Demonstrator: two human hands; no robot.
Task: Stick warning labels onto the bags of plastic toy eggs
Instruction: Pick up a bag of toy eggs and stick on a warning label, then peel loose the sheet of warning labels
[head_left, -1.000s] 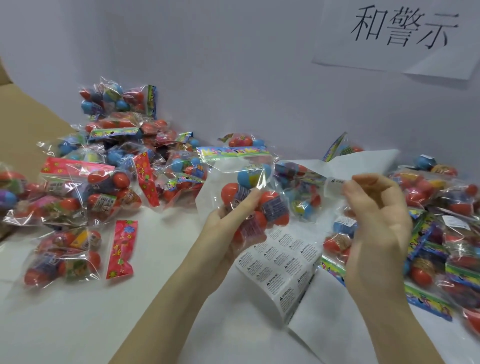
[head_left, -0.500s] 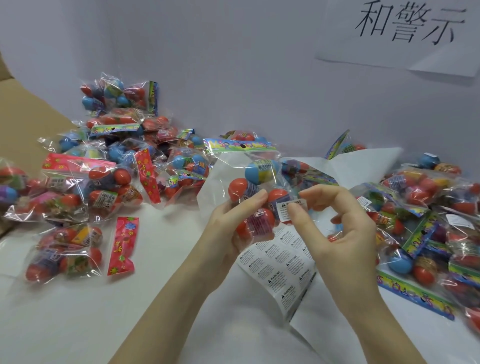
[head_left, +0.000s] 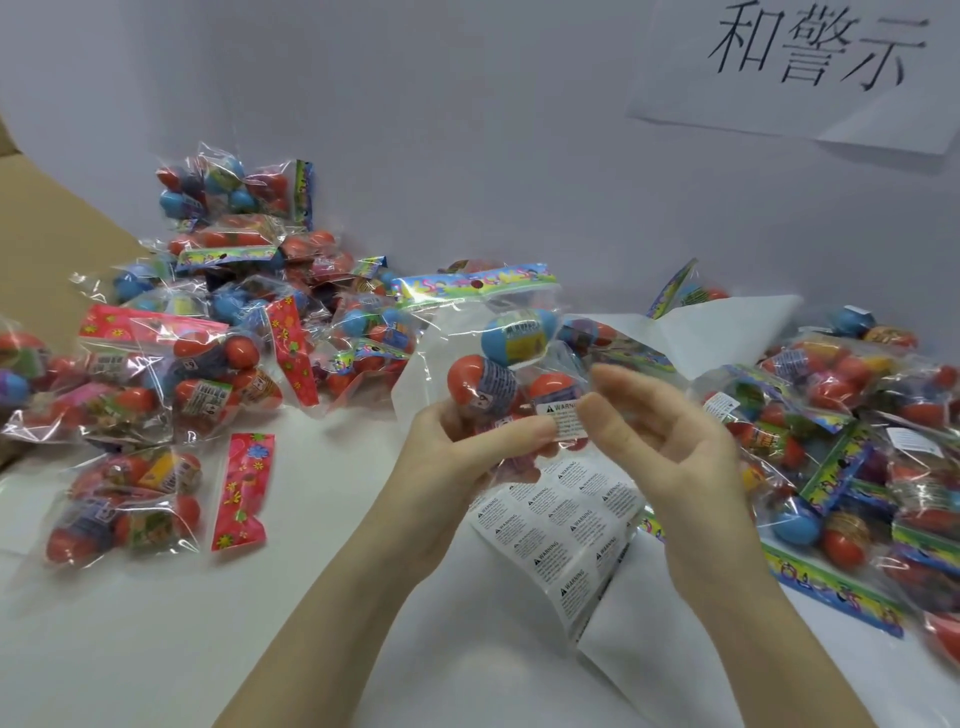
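Head view: our left hand (head_left: 457, 452) grips the egg bag (head_left: 498, 364), thumb pinning the warning label (head_left: 563, 421). Our right hand (head_left: 670, 441), fingers loosely spread beside it, should rub the label flat.

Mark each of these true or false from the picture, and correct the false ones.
1. The left hand holds a bag of toy eggs. True.
2. A warning label sits on the held bag. True.
3. The right hand has a whole label sheet in its grip. False: it holds no sheet; its thumb is at the label's edge, and the label sheet lies on the table below the hands.
4. The held bag's header strip is plain red. False: it is multicoloured, with green, blue and yellow.
5. Piles of bagged eggs lie on both sides of the hands. True.
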